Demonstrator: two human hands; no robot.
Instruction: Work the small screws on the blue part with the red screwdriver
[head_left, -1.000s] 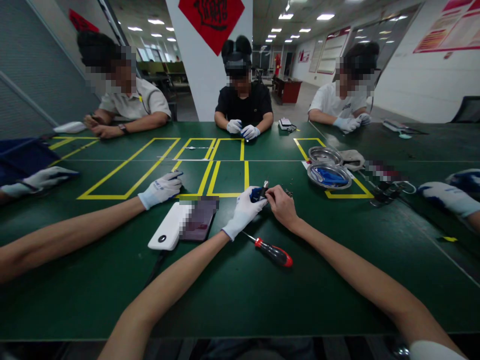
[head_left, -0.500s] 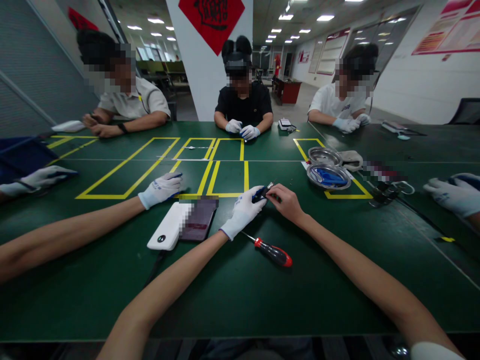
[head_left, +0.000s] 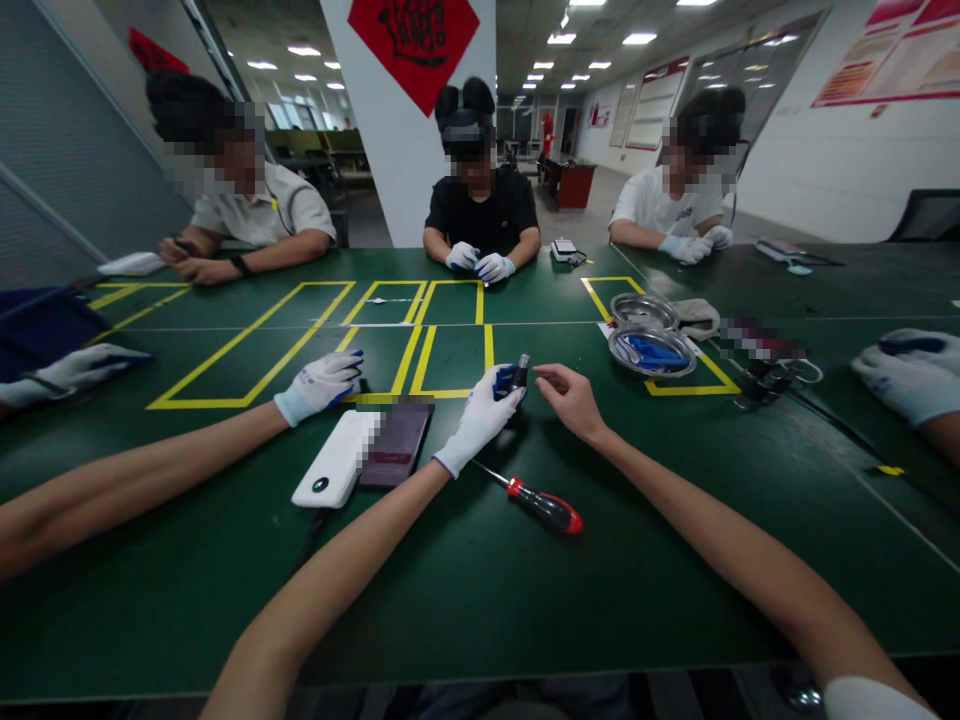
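My left hand (head_left: 480, 420), in a white glove with blue fingertips, grips a small black piece with a silvery end (head_left: 520, 374). The piece stands nearly upright, and its lower part is hidden by the fingers; its exact kind is unclear. Just to the right, my bare right hand (head_left: 571, 400) is apart from it, fingers partly bent and not closed together, with nothing visible in them. A screwdriver (head_left: 546, 503) with a black and red handle lies on the green table (head_left: 480, 590) below my hands, its shaft toward my left wrist.
Left of my hands lie a white power bank (head_left: 334, 460) and a dark phone (head_left: 397, 445). Metal dishes (head_left: 652, 352), one holding something blue, sit right of centre. A co-worker's gloved hand (head_left: 319, 385) rests nearby on the left; other people sit across the table.
My right hand has come off the black piece, leaving a small gap. My left hand has turned the piece more upright. The view has shifted slightly.
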